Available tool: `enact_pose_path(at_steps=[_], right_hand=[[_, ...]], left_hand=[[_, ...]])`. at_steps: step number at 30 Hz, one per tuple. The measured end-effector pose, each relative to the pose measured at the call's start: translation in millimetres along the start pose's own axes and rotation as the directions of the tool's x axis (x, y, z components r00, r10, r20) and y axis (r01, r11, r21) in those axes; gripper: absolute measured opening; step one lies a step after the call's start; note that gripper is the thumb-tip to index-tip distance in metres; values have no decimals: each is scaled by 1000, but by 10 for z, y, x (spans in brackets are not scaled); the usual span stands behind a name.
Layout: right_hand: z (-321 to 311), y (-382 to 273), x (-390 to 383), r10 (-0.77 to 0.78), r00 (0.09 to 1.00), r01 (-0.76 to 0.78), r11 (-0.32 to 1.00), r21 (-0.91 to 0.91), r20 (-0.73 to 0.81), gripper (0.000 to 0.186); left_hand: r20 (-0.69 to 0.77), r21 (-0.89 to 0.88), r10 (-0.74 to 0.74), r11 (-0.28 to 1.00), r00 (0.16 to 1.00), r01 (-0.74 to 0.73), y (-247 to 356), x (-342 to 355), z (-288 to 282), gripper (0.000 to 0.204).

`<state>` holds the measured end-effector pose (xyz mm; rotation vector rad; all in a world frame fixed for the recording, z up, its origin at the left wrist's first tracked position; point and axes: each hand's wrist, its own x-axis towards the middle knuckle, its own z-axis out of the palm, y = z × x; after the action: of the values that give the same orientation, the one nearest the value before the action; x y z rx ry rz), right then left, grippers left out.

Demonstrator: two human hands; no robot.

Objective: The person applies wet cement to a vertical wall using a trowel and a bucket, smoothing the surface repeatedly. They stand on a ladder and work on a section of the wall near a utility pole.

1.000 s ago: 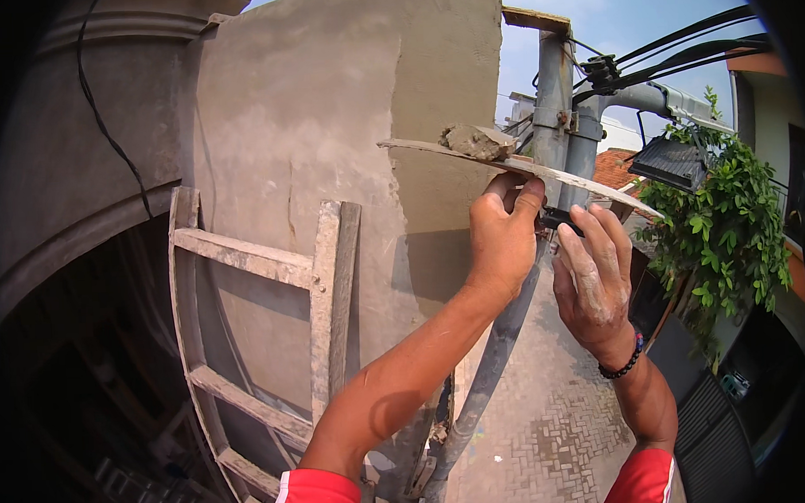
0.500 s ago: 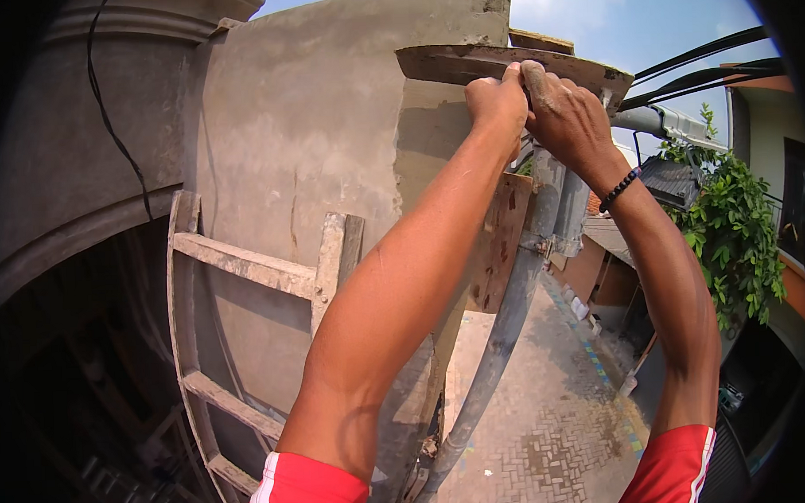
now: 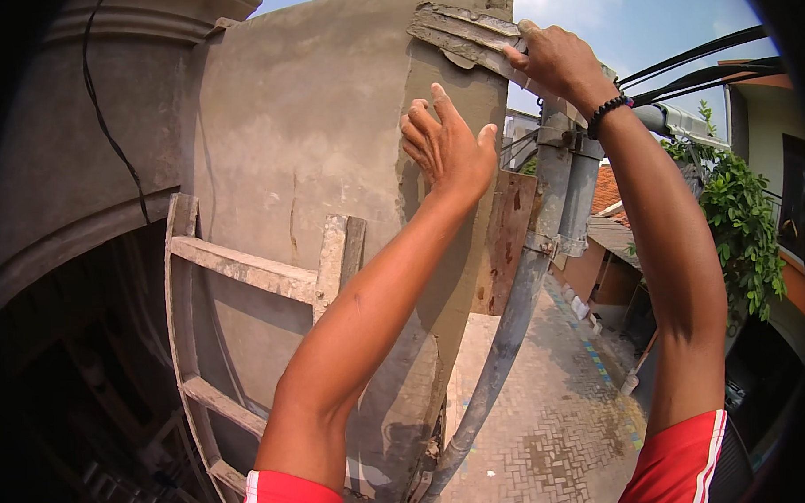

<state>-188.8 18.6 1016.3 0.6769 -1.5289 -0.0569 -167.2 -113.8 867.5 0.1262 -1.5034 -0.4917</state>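
Note:
My right hand (image 3: 563, 61) grips a long mortar-coated float (image 3: 448, 30) high at the top end of the plastered wall (image 3: 300, 104), against a strip of darker, wetter-looking plaster (image 3: 486, 102) along the wall's right edge. A lump of mortar shows along the float's lower edge. My left hand (image 3: 448, 152) is raised below the float with its fingers apart and slightly bent, holding nothing, in front of the darker strip; whether it touches the wall I cannot tell.
A wooden ladder-like frame (image 3: 243, 261) leans at lower left. Grey pipes (image 3: 551, 202) with clamps stand beside the wall, a brown board (image 3: 512, 221) behind them. Black cables (image 3: 697, 50) run at upper right near a leafy tree (image 3: 743, 240). A paved lane (image 3: 541, 406) lies far below.
The float has risen and shifted left onto the wall's top, turning to show its mortar-covered side. My left hand has let go and moved down-left; my right hand has moved up with the float.

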Motion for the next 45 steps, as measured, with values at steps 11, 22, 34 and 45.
enact_pose_path(at_steps=[11, 22, 34, 45], right_hand=[[111, 167, 222, 92, 996, -93, 990, 103, 15, 47], [95, 58, 29, 257, 966, -255, 962, 102, -5, 46], [62, -53, 170, 394, 918, -395, 899, 187, 44, 49], [132, -90, -6, 427, 900, -435, 877, 204, 87, 50]], left_hand=[[108, 137, 149, 977, 983, -164, 47, -244, 149, 104], [132, 193, 284, 932, 950, -305, -121, -221, 158, 106], [155, 308, 456, 820, 876, -482, -174, -174, 162, 82], [214, 338, 507, 764, 835, -550, -194, -133, 94, 64]])
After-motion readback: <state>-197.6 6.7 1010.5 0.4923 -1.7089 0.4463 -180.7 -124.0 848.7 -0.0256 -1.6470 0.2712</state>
